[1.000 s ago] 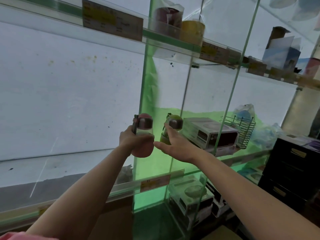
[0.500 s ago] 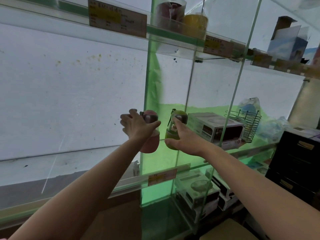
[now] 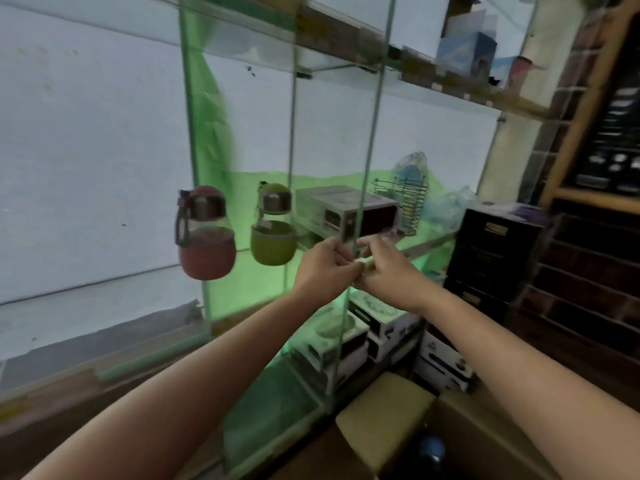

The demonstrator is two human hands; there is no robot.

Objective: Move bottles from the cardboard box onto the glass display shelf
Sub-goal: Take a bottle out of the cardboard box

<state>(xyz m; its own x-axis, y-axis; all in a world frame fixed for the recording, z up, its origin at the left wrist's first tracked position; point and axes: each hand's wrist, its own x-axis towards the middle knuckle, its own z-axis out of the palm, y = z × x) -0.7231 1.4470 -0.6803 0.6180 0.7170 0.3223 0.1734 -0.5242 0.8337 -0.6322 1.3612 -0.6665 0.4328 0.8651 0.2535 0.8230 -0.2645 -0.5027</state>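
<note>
Both hands are off the bottles now and pulled back right of them, meeting in front of the glass divider (image 3: 367, 161). Left hand (image 3: 323, 268) and right hand (image 3: 388, 271) are touching at the fingertips, fingers loosely curled; something small and pale may be sitting between them, but motion blur is hiding it, so can't tell if either is gripping anything. Pink bottle (image 3: 204, 233) and green bottle (image 3: 273, 230) are standing upright on the glass shelf (image 3: 429, 239), left of the fingers, side by side with a gap. Boxed appliance (image 3: 343, 213) is sitting just behind the fingers, wire rack (image 3: 405, 202) further right. Cardboard box (image 3: 478, 441) is lying open below the right forearm, a dark blue bottle (image 3: 429, 453) showing inside.
</note>
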